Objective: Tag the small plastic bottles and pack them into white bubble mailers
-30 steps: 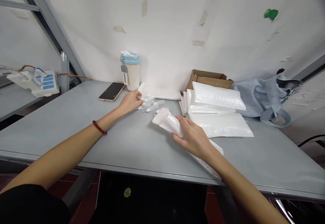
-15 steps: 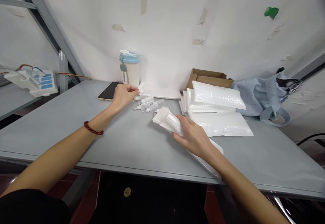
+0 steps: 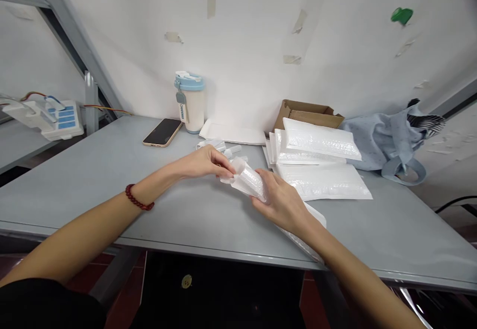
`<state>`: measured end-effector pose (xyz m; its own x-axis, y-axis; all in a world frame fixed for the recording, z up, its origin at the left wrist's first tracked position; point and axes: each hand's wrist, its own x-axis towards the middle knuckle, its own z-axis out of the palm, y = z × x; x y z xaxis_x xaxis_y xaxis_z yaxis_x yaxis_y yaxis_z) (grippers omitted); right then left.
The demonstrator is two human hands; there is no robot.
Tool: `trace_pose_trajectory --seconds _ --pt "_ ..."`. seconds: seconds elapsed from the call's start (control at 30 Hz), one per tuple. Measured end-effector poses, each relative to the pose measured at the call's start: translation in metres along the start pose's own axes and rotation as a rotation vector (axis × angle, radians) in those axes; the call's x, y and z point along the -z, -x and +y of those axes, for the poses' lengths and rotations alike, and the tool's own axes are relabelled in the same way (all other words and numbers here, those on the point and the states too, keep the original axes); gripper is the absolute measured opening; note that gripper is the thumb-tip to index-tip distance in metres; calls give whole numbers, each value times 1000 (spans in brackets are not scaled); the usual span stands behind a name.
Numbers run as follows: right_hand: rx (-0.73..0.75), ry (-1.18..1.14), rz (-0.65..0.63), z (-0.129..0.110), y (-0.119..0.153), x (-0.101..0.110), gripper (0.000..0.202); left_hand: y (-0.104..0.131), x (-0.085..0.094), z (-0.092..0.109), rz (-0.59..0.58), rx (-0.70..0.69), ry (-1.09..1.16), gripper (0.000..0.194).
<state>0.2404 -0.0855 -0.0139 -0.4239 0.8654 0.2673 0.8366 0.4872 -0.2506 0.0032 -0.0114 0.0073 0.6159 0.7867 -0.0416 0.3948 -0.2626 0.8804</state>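
Observation:
My right hand (image 3: 281,201) is wrapped round a white bubble mailer (image 3: 250,181), whose end points to the left. At that end, the fingers of my left hand (image 3: 210,164) are pinched together; whatever they hold is hidden. Several small clear tubes (image 3: 231,151) lie on the table just behind my left hand, partly covered by it. Beneath my right wrist another white mailer (image 3: 315,215) reaches toward the table's front edge. A pile of white bubble mailers (image 3: 324,182) lies to the right of my right hand.
Behind the tubes lies a flat white mailer (image 3: 233,133). A cup (image 3: 194,103) with a blue lid and a phone (image 3: 163,132) are at the back left. An open cardboard box (image 3: 309,114) and a light blue cloth bag (image 3: 367,137) stand at the back right.
My left hand has moved right and toward me, from the far side of the tubes to the mailer's end. The phone is now uncovered. My right hand has barely moved.

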Motion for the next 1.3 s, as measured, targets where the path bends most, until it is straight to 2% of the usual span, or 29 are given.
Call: trace_pose_trajectory --seconds 0.1,0.17,0.2,0.27,0.33,0.4,0.43,0.5,0.6,0.77,0.93,1.07,1.17,1.3 --pt "10 -3 -2 -1 1 -2 46 1 -15 4 -69 -46 41 21" --pt "13 -8 3 0 1 -3 47 2 -14 7 -69 -62 35 24" --pt "14 -15 8 0 1 -3 47 3 -11 8 -28 -60 34 26" --pt "12 -27 22 1 1 -2 47 2 2 6 154 -12 25 30" --pt "3 -31 38 1 1 -1 47 0 20 -3 418 82 -57 32" --pt "-4 -29 48 2 1 -1 46 -4 36 -17 615 132 -279 30" --pt "-6 -28 50 2 0 -1 46 -7 42 -25 647 140 -401 32" --pt "-7 -26 51 2 0 -1 45 -13 49 -42 629 150 -534 39" --pt "-11 -27 52 3 0 -2 44 -21 47 -62 566 151 -599 43" --pt "-5 -27 46 3 0 -2 45 -29 39 -70 551 99 -645 34" --pt "-5 -28 45 3 0 -2 44 -27 40 -58 594 139 -534 35" --pt "-9 -25 45 4 0 -2 46 -17 40 -38 622 108 -262 38" --pt "-19 -23 26 3 0 -2 48 -3 40 -17 489 37 -112 38" --pt "-30 -13 -54 0 0 -1 49 9 35 4 222 -10 -243 30"
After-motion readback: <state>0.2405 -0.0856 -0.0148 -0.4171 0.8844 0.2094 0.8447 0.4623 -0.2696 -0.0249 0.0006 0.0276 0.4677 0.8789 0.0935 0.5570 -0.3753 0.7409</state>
